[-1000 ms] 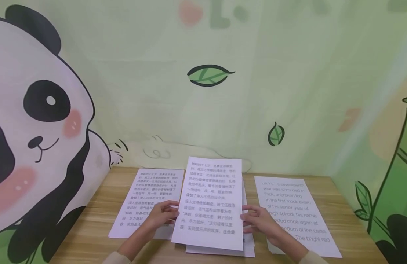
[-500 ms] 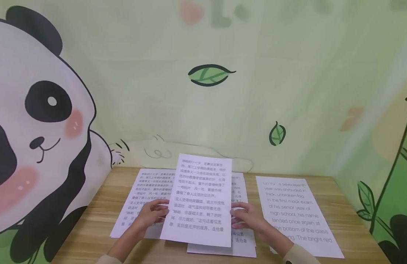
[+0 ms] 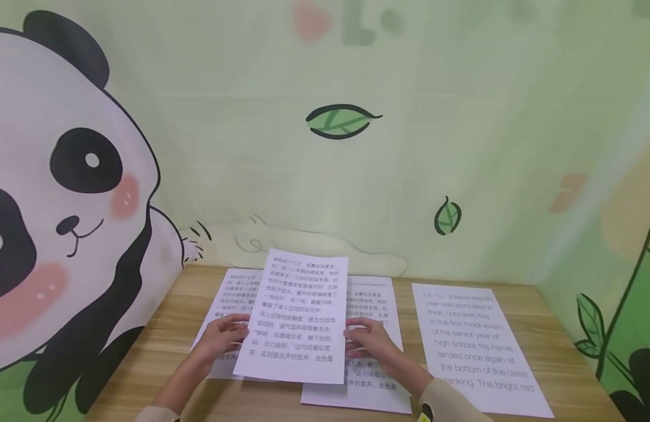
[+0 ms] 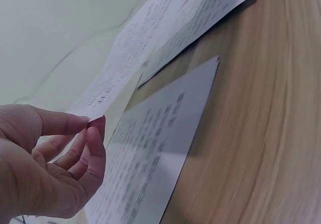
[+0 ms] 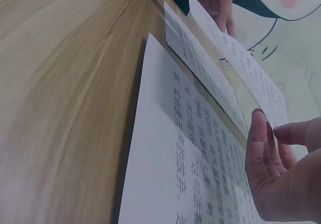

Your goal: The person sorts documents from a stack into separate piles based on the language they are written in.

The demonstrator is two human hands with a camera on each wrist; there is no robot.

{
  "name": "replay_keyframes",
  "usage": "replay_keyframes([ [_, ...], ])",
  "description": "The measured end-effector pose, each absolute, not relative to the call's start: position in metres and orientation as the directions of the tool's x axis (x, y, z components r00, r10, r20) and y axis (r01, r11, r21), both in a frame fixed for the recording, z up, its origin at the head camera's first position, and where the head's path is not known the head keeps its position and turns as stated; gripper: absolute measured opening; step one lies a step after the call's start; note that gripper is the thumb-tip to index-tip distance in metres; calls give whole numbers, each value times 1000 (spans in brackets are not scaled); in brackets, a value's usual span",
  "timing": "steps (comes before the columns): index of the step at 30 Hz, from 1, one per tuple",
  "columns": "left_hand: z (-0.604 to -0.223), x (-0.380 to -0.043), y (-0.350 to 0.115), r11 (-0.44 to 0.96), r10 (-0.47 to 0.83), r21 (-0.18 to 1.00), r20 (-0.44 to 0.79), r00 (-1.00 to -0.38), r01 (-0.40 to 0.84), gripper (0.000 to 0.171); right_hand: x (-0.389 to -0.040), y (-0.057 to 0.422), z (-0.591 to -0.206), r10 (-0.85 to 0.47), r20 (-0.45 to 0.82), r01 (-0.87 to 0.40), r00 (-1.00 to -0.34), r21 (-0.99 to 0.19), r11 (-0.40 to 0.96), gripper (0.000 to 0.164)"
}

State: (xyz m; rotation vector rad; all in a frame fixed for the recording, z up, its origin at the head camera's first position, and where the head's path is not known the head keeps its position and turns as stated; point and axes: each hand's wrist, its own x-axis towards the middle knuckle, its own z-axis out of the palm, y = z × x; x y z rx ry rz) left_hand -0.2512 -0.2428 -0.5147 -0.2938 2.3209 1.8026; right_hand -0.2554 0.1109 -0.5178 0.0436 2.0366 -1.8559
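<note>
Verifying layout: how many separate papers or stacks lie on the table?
3: left paper, middle paper, both partly hidden by the held sheet, and right paper. More may lie underneath.

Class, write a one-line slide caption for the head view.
Two hands hold a printed sheet above a wooden table where more pages lie, before a cartoon panda backdrop.

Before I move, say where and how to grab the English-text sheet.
Probably the right long edge of the English-text sheet, pinched from the right: it lies flat on the table with that edge uncovered, while the right sleeve hides the near left corner.
</note>
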Motion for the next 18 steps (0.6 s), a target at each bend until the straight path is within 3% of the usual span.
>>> replay_keyframes([
  [18, -518, -247, -316, 254, -87, 904, -334, -939, -345, 50, -276, 24, -536, -239, -300, 288, -924, -954, 84, 38],
])
